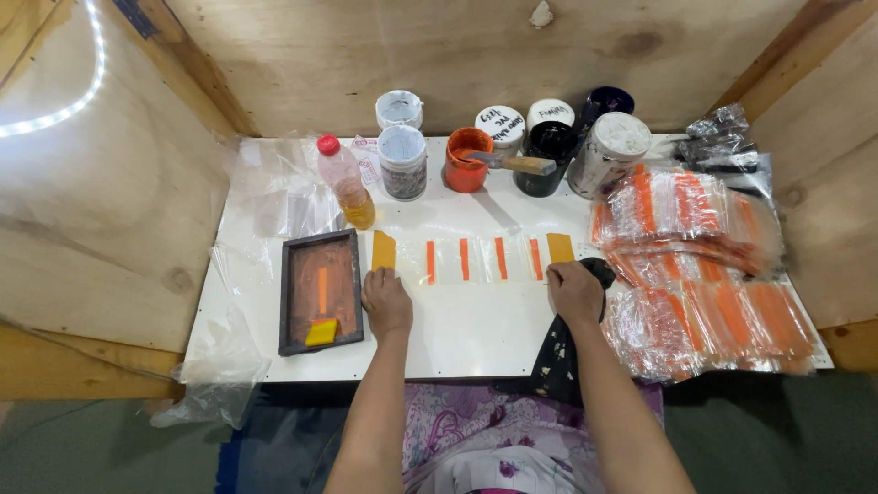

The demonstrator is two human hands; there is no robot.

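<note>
My left hand [387, 303] rests palm-down on the white table [476, 334], just below the left yellow tape piece [383, 250] and right of a small dark-framed printing screen [320, 291]. A yellow squeegee [321, 331] lies in the screen's lower part. My right hand [574, 293] presses a black stained cloth [560, 352] onto the table by the right yellow tape piece [560, 247]. Between the hands lies a row of clear plastic bags [480, 260], each printed with an orange stripe.
Ink jars [402, 161], an orange pot with a wooden-handled spatula [468, 160], a black pot [547, 155] and a plastic bottle [346, 180] line the back. Piles of orange-printed bags [704, 265] fill the right side. Loose plastic [219, 366] hangs off the left front corner. Plywood walls enclose the table.
</note>
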